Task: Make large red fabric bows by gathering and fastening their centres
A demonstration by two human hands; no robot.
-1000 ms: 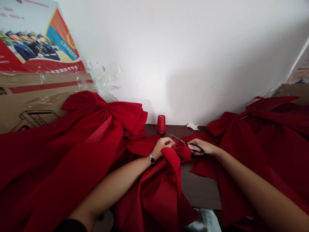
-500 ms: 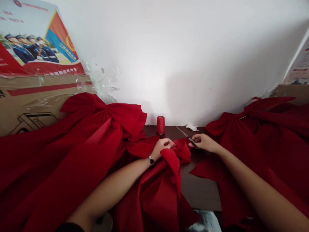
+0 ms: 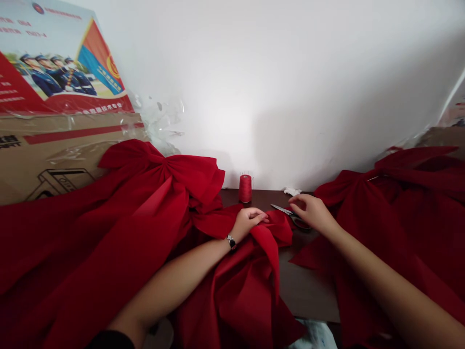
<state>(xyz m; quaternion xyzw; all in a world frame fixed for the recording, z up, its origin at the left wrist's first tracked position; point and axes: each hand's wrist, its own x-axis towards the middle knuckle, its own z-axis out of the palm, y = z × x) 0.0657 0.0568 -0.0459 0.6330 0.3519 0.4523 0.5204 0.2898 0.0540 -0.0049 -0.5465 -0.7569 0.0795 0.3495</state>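
My left hand [image 3: 250, 222], with a watch on its wrist, pinches the gathered part of a red fabric bow [image 3: 250, 276] whose long tails hang down over the table edge. My right hand [image 3: 312, 211] is raised just above a pair of scissors [image 3: 292, 214], its thumb and fingers apart and nothing visible between them. The scissors lie on the dark table, blades pointing left toward the thread. Behind my left hand a spool of red thread [image 3: 245, 189] stands upright, with several thin needles at its top.
A pile of red bows [image 3: 156, 194] covers the left side, before a cardboard box [image 3: 72, 155] under a printed poster. More red bows [image 3: 399, 203] lie at the right. A crumpled white scrap [image 3: 292, 191] rests by the white wall [image 3: 232, 87].
My right hand has let go of the scissors, which now lie on the table, and has lifted slightly above them. My left hand keeps its hold on the red bow.
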